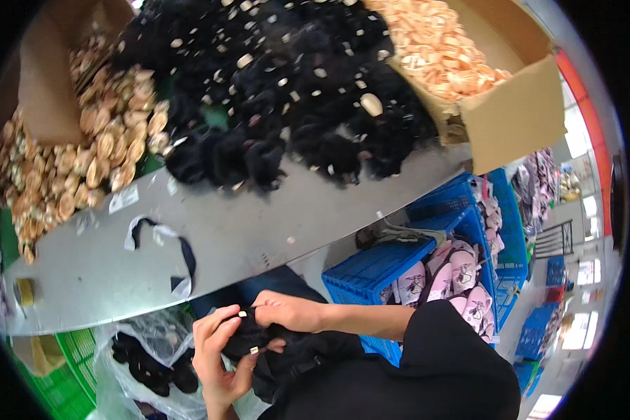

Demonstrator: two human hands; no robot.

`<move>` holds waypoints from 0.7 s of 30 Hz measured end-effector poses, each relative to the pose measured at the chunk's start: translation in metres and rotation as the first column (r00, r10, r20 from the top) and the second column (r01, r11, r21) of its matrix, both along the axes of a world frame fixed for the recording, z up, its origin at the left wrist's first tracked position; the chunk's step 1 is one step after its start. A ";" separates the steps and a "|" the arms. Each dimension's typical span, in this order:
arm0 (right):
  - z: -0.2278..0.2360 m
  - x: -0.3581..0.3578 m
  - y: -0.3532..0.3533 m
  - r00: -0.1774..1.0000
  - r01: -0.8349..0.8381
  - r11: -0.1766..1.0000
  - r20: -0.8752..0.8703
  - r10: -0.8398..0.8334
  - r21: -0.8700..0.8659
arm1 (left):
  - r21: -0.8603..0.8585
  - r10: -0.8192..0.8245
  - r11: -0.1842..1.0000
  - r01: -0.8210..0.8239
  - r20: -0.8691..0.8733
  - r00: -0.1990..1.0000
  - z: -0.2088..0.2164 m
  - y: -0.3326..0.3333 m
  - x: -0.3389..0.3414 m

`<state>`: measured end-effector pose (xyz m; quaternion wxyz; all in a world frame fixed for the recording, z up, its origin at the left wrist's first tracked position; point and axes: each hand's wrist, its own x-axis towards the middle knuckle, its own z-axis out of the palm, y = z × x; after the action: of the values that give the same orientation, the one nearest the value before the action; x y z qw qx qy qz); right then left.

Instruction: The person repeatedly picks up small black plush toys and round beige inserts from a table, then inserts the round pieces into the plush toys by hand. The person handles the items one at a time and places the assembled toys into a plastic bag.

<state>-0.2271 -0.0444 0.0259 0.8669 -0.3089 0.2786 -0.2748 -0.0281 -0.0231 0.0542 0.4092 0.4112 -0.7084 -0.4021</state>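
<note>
Fur pieces [231, 155] lie along the far edge of the desk [259, 224], heaped ovals [105, 148] at their left, a carton [514, 115] at the far right corner. A tape roll [24, 292] lies by the near left corner. Before the near edge, crates [374, 264] with slippers [462, 271] stand right, a bag [166, 343] left.

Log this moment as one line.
left hand: gripping black fluffy piece | right hand: gripping same piece | grey metal table: black fluffy pile on top | right of pile: brown cardboard box, peach pieces
</note>
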 end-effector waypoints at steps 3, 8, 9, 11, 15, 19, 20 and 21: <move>0.004 -0.019 0.003 0.998 0.011 0.992 -0.062 -0.018 -0.122 | 0.187 -0.019 0.981 0.040 -0.112 0.994 0.014 -0.009 -0.019; 0.023 -0.047 -0.003 0.939 -0.048 0.910 -0.330 -0.100 -0.412 | 0.285 0.054 0.958 -0.011 -0.144 0.988 0.002 -0.008 -0.030; 0.018 -0.057 -0.011 0.809 -0.025 0.682 -0.416 -0.416 -0.731 | 0.276 0.074 0.960 -0.035 -0.129 0.989 -0.001 -0.006 -0.026; 0.026 -0.105 -0.047 0.412 -0.080 0.399 -0.394 -0.821 -0.914 | 0.287 0.223 0.946 -0.154 -0.228 0.948 -0.002 -0.004 -0.030; 0.023 -0.228 -0.126 -0.434 -0.244 0.353 -0.224 -0.873 -0.903 | 0.294 0.341 0.920 -0.258 -0.278 0.898 0.001 -0.006 -0.031; 0.005 -0.279 -0.151 -0.457 -0.302 0.416 -0.252 -0.853 -0.858 | 0.307 0.379 0.902 -0.302 -0.233 0.896 -0.002 -0.001 -0.016; 0.006 -0.267 -0.154 -0.372 -0.326 0.322 -0.193 -0.908 -0.889 | 0.312 0.404 0.892 -0.327 -0.226 0.886 -0.003 0.000 -0.012; 0.011 -0.252 -0.150 -0.287 -0.338 0.236 -0.139 -0.948 -0.911 | 0.359 0.457 0.860 -0.364 -0.220 0.862 -0.002 0.001 -0.011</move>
<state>-0.4790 -0.1944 0.0366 -0.1236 -0.5952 0.7014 -0.3722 -0.0387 -0.0225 0.0521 0.5195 0.5469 -0.4626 -0.4660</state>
